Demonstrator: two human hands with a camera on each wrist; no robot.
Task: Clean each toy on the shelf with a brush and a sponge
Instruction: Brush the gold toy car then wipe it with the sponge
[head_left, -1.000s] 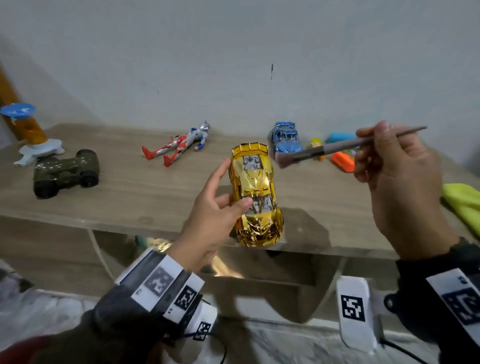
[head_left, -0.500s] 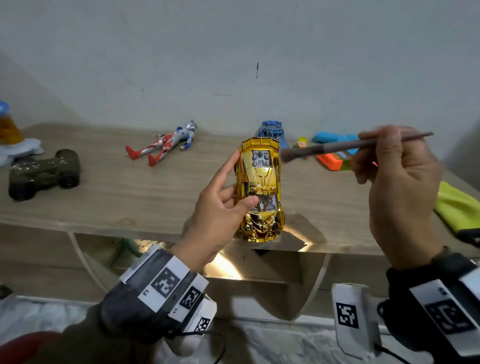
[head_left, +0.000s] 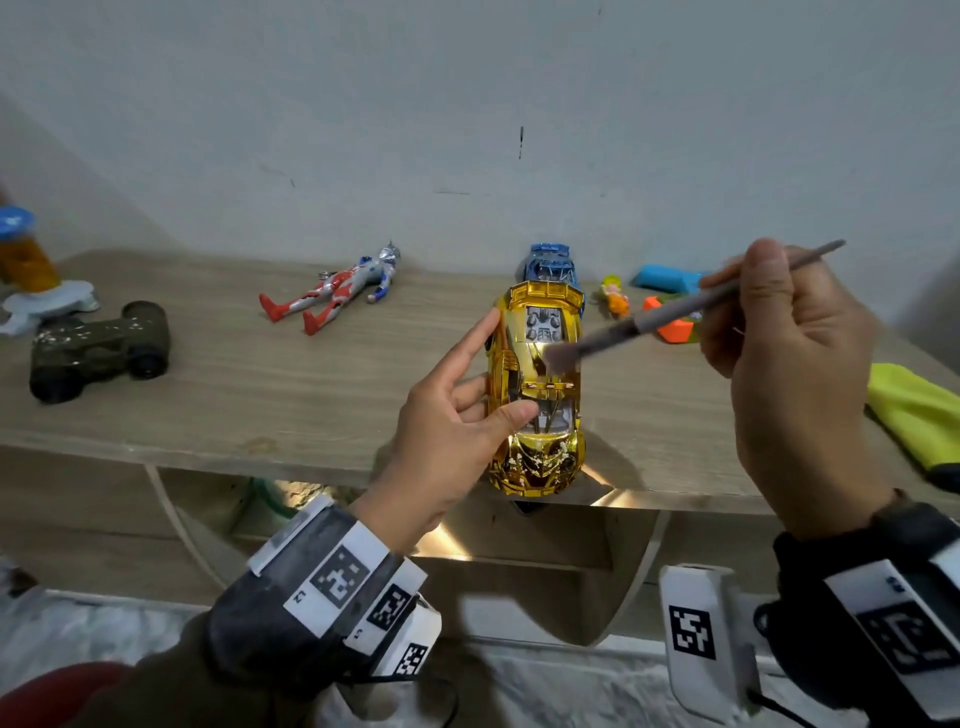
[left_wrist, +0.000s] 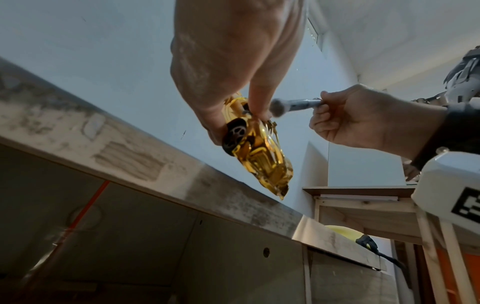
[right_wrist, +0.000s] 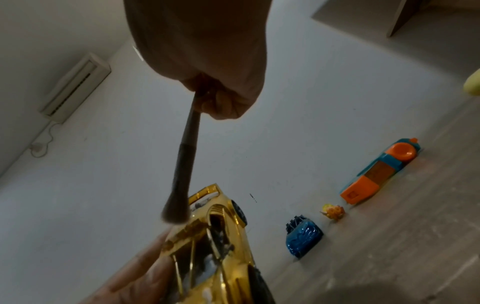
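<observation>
The gold car (head_left: 537, 389) hides most of the blue car (head_left: 549, 265) behind it

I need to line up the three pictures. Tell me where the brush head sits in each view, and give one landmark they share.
Head: the brush head is right of centre, over the roof of the gold car.
Left wrist: the brush head is upper centre, beside the left hand's thumb.
Right wrist: the brush head is lower centre-left, at the car's rear.
Shared landmark: the gold car, held by the left hand.
</observation>
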